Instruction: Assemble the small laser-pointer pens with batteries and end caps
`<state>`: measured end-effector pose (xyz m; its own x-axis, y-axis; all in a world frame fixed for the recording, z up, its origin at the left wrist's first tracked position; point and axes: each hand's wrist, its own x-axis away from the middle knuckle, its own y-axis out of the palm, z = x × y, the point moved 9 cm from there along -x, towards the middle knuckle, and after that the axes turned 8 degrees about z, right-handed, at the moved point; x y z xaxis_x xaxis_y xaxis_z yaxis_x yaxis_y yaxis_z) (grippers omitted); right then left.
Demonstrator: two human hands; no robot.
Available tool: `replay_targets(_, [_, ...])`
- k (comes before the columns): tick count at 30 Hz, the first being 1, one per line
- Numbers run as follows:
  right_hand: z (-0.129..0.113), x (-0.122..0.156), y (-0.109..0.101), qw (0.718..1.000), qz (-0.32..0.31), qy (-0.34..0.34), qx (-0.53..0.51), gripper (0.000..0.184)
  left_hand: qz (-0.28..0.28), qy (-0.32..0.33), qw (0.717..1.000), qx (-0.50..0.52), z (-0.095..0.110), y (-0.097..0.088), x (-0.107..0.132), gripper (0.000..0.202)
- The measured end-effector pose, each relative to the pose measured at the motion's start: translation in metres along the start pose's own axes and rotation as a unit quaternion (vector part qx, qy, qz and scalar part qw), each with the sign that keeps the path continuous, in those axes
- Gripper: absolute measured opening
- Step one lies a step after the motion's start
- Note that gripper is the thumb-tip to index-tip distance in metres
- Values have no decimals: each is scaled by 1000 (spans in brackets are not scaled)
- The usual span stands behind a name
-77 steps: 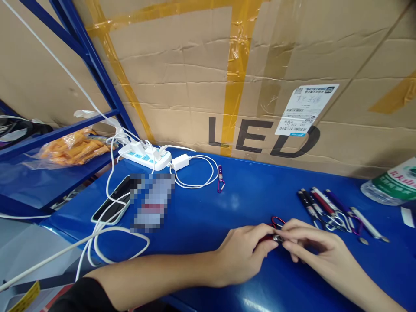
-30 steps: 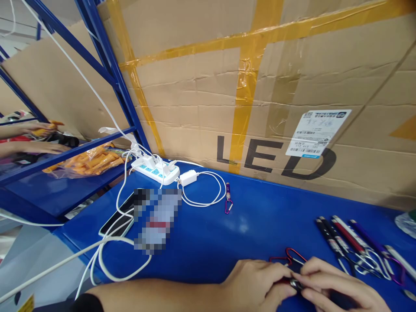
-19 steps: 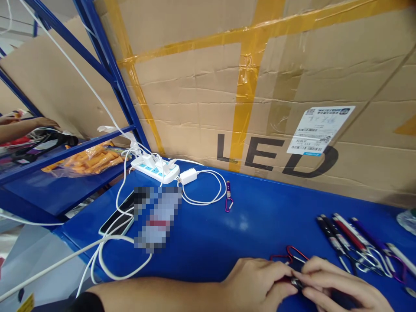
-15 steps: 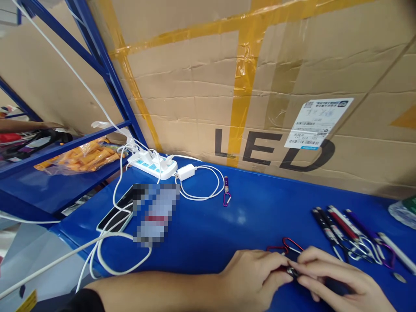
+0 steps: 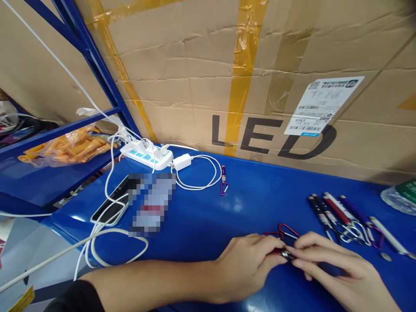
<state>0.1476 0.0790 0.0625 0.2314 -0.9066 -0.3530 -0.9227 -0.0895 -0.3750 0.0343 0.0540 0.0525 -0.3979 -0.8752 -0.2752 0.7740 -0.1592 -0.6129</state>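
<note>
Low in the view, my left hand (image 5: 245, 266) pinches a small red penlight (image 5: 277, 251), most of whose barrel is hidden by the fingers. Its shiny metal end (image 5: 287, 255) sticks out toward my right hand (image 5: 338, 266), whose fingertips are closed on that end. Just behind the fingers lies a red carabiner clip (image 5: 282, 230); whether it is joined to the penlight cannot be seen. To the right, several penlights (image 5: 338, 210) in black, red, white and purple lie with their clips. A small round metal disc (image 5: 385, 257) rests near them.
On the blue table (image 5: 201, 216) stand a white power strip (image 5: 146, 156) with cables and a phone (image 5: 112, 203). A purple penlight (image 5: 223, 173) lies mid-table. A large cardboard box (image 5: 182, 86) walls the back. A plastic bottle (image 5: 401, 197) is at the right edge.
The camera has tilted slightly, so the table things sit higher in view. Both hands keep their grip on the penlight. Another person's arm at far left has gone from view.
</note>
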Motion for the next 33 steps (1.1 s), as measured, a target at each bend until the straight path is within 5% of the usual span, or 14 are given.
replay_targets(5, [-4,-1,4,998,-46,-30,21,7,-8,-14,1000,15,-2,1,0,18])
replay_targets(12, [-15,-1,-2,995,-25,-84,47,8,-2,-48,996,69,-7,1,2,17])
replay_targets(20, [-6,2,-4,997,-26,-62,22,21,7,-31,996,85,-5,2,2,18])
replay_targets(33, [-4,1,-5,999,-12,-38,36,10,40,14,999,13,-1,-4,1,15])
